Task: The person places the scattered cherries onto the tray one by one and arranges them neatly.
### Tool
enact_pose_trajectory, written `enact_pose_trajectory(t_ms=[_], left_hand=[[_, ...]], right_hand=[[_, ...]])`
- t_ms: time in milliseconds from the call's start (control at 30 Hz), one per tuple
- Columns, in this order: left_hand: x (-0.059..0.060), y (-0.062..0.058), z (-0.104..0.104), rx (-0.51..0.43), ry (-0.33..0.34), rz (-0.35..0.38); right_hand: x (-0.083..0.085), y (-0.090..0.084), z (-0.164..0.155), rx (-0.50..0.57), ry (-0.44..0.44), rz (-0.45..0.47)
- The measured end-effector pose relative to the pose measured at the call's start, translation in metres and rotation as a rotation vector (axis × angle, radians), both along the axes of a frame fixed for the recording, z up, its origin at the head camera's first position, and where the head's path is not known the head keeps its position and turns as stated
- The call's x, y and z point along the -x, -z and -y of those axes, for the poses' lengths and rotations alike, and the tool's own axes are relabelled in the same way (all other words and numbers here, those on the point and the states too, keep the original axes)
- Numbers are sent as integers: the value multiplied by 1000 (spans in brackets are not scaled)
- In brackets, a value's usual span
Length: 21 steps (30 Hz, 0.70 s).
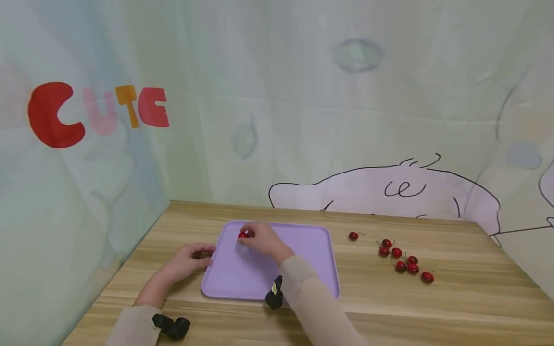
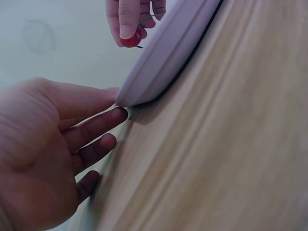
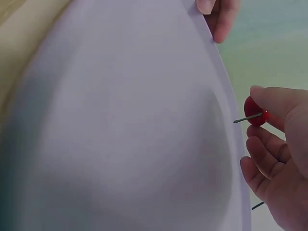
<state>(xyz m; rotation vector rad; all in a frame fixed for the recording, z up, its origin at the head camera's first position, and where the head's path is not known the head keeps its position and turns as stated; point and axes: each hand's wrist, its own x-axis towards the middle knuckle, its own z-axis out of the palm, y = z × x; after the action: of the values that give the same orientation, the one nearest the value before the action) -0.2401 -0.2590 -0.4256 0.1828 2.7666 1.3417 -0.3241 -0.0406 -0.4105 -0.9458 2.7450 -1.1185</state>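
Observation:
Over the far left part of a purple tray [image 1: 303, 254], my right hand [image 1: 261, 238] pinches a red cherry [image 1: 242, 235] between thumb and fingers. A green stem [image 3: 248, 118] sticks out from this cherry in the right wrist view. Lower by the palm another dark stem [image 3: 258, 205] shows; whatever it belongs to is hidden. My left hand [image 1: 188, 262] is at the tray's left side. In the left wrist view its thumb and index fingertip [image 2: 121, 113] pinch the tray's rim, with the other fingers spread loosely.
Several cherries [image 1: 396, 253] with stems lie on the wooden table [image 1: 372, 307] to the tray's right, one [image 1: 353, 236] apart from the others. A printed curtain [image 1: 303, 120] stands behind and to the left. Both wrists wear black camera mounts [image 1: 173, 327].

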Motion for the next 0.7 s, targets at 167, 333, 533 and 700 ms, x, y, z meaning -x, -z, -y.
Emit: enact_pose_trajectory(t_ms=[167, 333, 533, 700], left_hand=[[0, -1, 1, -1, 14, -9], [-2, -1, 0, 0, 9, -3], [-1, -1, 1, 3, 13, -8], [-1, -1, 1, -1, 12, -7]], right_hand=[[-5, 2, 4, -38, 24, 52], [-7, 4, 6, -68, 40, 67], [-8, 6, 8, -95, 59, 73], [-9, 7, 9, -111, 64, 74]])
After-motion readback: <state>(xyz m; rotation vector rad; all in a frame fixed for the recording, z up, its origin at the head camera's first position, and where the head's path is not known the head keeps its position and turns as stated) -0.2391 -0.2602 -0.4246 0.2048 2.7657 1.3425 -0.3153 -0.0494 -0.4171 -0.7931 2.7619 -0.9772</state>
